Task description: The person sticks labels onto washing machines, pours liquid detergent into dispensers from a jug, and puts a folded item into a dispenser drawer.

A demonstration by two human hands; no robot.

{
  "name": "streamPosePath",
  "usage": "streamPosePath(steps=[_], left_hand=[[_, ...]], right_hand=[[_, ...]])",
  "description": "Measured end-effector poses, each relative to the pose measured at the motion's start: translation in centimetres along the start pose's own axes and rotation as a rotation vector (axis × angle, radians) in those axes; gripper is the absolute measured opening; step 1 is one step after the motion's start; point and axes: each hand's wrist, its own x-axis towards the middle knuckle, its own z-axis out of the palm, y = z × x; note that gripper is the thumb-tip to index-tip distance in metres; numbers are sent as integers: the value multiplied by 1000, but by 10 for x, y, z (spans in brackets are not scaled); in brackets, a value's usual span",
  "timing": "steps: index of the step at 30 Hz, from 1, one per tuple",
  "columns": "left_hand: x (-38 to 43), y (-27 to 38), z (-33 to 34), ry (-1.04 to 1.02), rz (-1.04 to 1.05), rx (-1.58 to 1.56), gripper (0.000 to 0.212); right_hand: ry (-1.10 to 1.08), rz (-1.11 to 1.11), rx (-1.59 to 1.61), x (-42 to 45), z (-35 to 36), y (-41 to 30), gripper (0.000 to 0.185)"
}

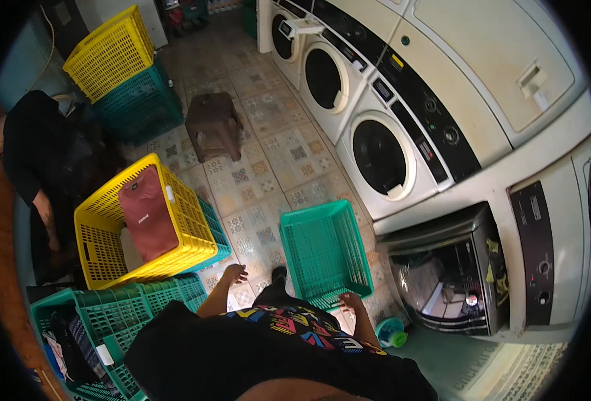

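My left hand (235, 274) hangs with nothing in it, its fingers loosely apart, over the tiled floor. Closest to it is a yellow plastic basket (188, 215) with a folded reddish-brown shirt (148, 215) inside, which bears writing. My right hand (350, 303) overlaps the near edge of a green plastic basket (323, 250) on the floor. Its fingers are slightly curled and I see nothing in them. Whether it touches the rim cannot be told. That green basket holds nothing that I can see.
Front-loading machines (380, 155) line the right side, with a dark top-loading washer (440, 280) nearer. A brown stool (215, 125) stands ahead. Stacked baskets (107, 60) and a person in black (35, 145) are at left. A green basket of clothes (130, 311) stands near-left; a small pail (388, 331) near-right.
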Motion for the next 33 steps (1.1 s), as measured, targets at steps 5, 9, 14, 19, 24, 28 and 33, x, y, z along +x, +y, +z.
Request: streamPosePath(steps=[5, 9, 14, 19, 24, 28, 33], left_hand=[[-20, -15, -29, 127, -53, -48, 33], [-41, -49, -52, 196, -120, 60, 37], [-23, -24, -56, 215, -345, 381, 42], [99, 61, -67, 99, -209, 33, 33], [101, 256, 8, 141, 245, 238, 36], [108, 332, 30, 234, 459, 90, 36], [147, 239, -10, 140, 314, 111, 30]], right_hand=[[32, 111, -132, 31, -6, -27, 27], [-5, 19, -99, 65, -33, -70, 22], [132, -101, 15, 77, -62, -140, 24], [129, -112, 37, 53, -47, -177, 26], [-193, -137, -17, 115, -88, -142, 13], [-392, -321, -80, 161, -146, -216, 11], [-339, -72, -65, 285, -176, -410, 12]])
